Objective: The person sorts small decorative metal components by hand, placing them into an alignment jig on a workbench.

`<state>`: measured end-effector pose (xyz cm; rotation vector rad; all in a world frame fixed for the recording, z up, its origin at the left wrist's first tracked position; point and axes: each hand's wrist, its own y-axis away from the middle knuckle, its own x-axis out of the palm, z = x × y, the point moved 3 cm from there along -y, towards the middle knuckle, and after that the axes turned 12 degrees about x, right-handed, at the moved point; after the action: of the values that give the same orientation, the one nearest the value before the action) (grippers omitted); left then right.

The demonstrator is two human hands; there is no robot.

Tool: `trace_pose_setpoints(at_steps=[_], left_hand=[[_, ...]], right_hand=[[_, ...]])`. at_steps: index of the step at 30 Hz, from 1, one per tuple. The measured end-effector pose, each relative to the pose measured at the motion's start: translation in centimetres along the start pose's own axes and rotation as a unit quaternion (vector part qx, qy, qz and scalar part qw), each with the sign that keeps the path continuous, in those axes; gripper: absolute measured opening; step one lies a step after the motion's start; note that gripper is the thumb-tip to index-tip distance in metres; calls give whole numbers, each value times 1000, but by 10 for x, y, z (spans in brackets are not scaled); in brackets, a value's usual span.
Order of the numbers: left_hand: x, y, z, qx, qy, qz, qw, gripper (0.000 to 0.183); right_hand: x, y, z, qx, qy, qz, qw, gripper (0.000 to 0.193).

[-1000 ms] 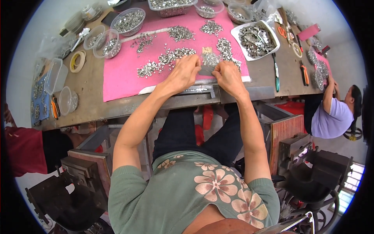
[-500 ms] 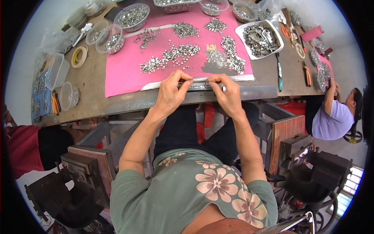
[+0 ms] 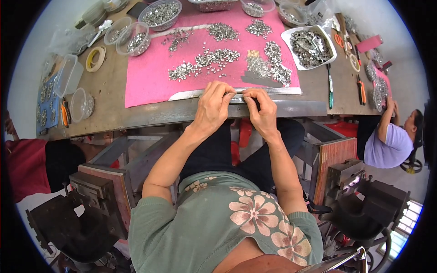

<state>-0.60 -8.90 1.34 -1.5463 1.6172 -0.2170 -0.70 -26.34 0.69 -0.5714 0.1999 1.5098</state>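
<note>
My left hand (image 3: 213,105) and my right hand (image 3: 262,108) meet at the table's near edge, thumbs and fingertips pinched. A narrow silvery metal strip (image 3: 237,97) shows between them, its ends hidden by my fingers; its exact kind is too small to tell. Just beyond lies a pink mat (image 3: 150,88) with a whitish front border. On it are loose piles of small silvery metal pieces (image 3: 205,63), a heap of thin silvery pins (image 3: 258,68) and some flat grey strips (image 3: 261,81).
A white tray (image 3: 284,36) of metal parts stands right of the mat, near green-handled tweezers (image 3: 330,91) and orange-handled pliers (image 3: 362,93). Clear tubs (image 3: 164,29) line the back. A tape roll (image 3: 95,59) lies left. People work at either side, one in a lilac shirt (image 3: 387,143).
My hands have drawn closer together, the left one shifting right. Less of the silvery strip shows between them. The whole view has shifted slightly.
</note>
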Motion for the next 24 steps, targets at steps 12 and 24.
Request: trace_pose_setpoints(at_steps=[12,24], left_hand=[[5,-2,-4,13,-15,12,1000,7],[11,-1,-7,31,-49,15,998,6]], right_hand=[[0,-1,10,-163,133,-25,977,12],[-3,1,10,-152,124,-24,980,16]])
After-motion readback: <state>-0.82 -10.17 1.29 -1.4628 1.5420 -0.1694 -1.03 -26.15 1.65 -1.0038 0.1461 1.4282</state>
